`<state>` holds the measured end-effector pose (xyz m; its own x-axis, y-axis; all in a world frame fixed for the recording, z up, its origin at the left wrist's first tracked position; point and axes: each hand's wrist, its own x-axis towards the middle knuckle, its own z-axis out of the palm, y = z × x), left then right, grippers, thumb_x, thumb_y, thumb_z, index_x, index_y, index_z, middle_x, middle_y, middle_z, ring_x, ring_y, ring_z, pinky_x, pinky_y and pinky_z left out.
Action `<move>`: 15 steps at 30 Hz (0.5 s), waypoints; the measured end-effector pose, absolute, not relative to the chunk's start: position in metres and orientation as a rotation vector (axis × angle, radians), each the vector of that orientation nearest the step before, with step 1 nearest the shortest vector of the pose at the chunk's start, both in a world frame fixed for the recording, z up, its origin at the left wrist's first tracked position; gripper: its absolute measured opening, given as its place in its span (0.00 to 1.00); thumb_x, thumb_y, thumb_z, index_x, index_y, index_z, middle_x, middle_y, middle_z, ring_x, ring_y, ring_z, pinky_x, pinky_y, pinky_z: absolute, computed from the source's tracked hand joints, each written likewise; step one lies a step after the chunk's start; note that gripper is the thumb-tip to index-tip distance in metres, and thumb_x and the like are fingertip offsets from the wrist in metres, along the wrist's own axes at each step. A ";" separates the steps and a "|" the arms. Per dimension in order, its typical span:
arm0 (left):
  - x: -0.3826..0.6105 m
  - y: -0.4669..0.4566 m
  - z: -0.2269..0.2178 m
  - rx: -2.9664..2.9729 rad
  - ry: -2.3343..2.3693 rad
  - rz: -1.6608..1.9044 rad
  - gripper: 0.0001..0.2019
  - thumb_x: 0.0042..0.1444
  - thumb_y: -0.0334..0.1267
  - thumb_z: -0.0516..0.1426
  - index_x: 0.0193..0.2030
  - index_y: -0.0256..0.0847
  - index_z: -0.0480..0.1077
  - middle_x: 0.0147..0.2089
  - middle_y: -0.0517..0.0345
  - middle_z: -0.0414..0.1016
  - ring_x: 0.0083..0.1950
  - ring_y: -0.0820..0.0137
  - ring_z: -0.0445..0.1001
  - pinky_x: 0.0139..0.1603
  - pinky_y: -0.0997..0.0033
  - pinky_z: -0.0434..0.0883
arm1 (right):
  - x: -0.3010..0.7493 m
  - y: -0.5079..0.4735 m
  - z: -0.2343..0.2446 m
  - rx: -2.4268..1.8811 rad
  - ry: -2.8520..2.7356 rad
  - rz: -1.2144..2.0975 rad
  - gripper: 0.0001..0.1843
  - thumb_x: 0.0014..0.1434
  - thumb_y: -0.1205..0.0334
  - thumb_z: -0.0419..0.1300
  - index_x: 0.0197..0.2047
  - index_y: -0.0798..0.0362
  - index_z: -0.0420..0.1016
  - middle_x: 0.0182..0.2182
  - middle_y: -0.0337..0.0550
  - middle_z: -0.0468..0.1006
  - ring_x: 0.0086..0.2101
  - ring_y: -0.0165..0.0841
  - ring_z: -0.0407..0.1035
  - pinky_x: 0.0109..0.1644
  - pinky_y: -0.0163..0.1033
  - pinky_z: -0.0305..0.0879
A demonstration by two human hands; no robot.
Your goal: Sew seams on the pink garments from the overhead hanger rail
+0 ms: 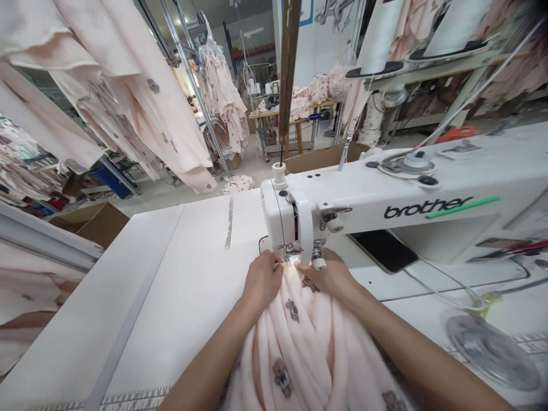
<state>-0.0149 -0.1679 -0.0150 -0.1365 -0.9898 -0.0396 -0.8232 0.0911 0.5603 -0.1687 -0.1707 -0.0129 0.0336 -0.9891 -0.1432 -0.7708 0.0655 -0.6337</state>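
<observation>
A pale pink fabric [295, 337] with small bear prints hangs in folds from the needle area toward me. My left hand [264, 277] is closed on its edge just left of the presser foot. On the other side, my right hand [327, 274] pinches the fabric beside the needle, its fingers partly behind the machine head. The white sewing machine [359, 191] has its work light on over the cloth. The fabric's edge under the foot is too small to make out.
A phone [385, 251] lies under the machine arm with a white cable. Right of my arm is a clear round dish [492, 351]. Thread cones [379, 40] stand behind. Pink garments [141, 85] hang at left, and a cardboard box [94, 231] sits beyond the table.
</observation>
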 end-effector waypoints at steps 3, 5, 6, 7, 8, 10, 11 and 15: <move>-0.016 -0.168 -0.018 1.789 -2.071 -0.580 0.08 0.54 0.30 0.47 0.33 0.39 0.67 0.38 0.55 0.70 0.38 0.65 0.70 0.35 0.70 0.61 | -0.168 -0.169 -0.013 -1.748 1.763 -0.511 0.18 0.54 0.64 0.54 0.13 0.53 0.61 0.14 0.38 0.70 0.20 0.30 0.64 0.25 0.34 0.54; -0.016 -0.168 -0.018 1.808 -2.091 -0.532 0.09 0.54 0.30 0.47 0.34 0.39 0.67 0.39 0.54 0.70 0.38 0.64 0.71 0.36 0.69 0.62 | -0.167 -0.168 -0.013 -1.748 1.739 -0.524 0.20 0.55 0.64 0.53 0.13 0.53 0.62 0.14 0.37 0.70 0.20 0.29 0.65 0.26 0.33 0.55; -0.017 -0.168 -0.018 1.817 -2.097 -0.515 0.09 0.54 0.30 0.47 0.35 0.39 0.68 0.40 0.54 0.70 0.39 0.64 0.71 0.36 0.69 0.62 | -0.167 -0.167 -0.013 -1.747 1.727 -0.530 0.20 0.55 0.64 0.53 0.13 0.53 0.63 0.14 0.36 0.71 0.20 0.29 0.65 0.26 0.33 0.55; -0.017 -0.168 -0.018 1.827 -2.097 -0.499 0.09 0.55 0.30 0.47 0.35 0.39 0.68 0.40 0.53 0.70 0.39 0.64 0.71 0.36 0.69 0.63 | -0.167 -0.167 -0.013 -1.745 1.719 -0.535 0.21 0.56 0.63 0.53 0.12 0.53 0.63 0.14 0.36 0.71 0.20 0.28 0.66 0.27 0.32 0.56; -0.018 -0.168 -0.018 1.834 -2.095 -0.489 0.09 0.55 0.30 0.47 0.35 0.39 0.68 0.40 0.53 0.70 0.39 0.63 0.71 0.37 0.68 0.63 | -0.167 -0.166 -0.013 -1.743 1.714 -0.537 0.21 0.56 0.63 0.53 0.12 0.53 0.63 0.14 0.36 0.71 0.20 0.28 0.66 0.26 0.32 0.56; -0.019 -0.168 -0.017 1.834 -2.090 -0.479 0.09 0.55 0.30 0.47 0.36 0.39 0.68 0.41 0.53 0.70 0.40 0.64 0.72 0.37 0.69 0.64 | -0.167 -0.166 -0.012 -1.738 1.712 -0.538 0.22 0.57 0.63 0.53 0.11 0.53 0.63 0.14 0.36 0.72 0.20 0.28 0.66 0.26 0.32 0.56; -0.019 -0.168 -0.018 1.832 -2.088 -0.473 0.09 0.55 0.30 0.47 0.37 0.39 0.68 0.41 0.53 0.70 0.40 0.64 0.72 0.38 0.69 0.64 | -0.167 -0.166 -0.012 -1.737 1.716 -0.537 0.23 0.57 0.63 0.53 0.11 0.53 0.63 0.14 0.37 0.72 0.20 0.28 0.66 0.26 0.32 0.56; -0.018 -0.169 -0.021 1.822 -2.099 -0.433 0.09 0.56 0.30 0.47 0.35 0.39 0.68 0.41 0.53 0.70 0.40 0.64 0.72 0.38 0.69 0.65 | -0.167 -0.169 -0.014 -1.741 1.761 -0.546 0.20 0.56 0.63 0.55 0.13 0.54 0.64 0.15 0.38 0.72 0.21 0.29 0.66 0.27 0.32 0.55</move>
<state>-0.0180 -0.1694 -0.0208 -0.1296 -0.9905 0.0469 -0.8910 0.1371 0.4328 -0.1668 -0.1686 -0.0144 0.0366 -0.9913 -0.1262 -0.7462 0.0569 -0.6633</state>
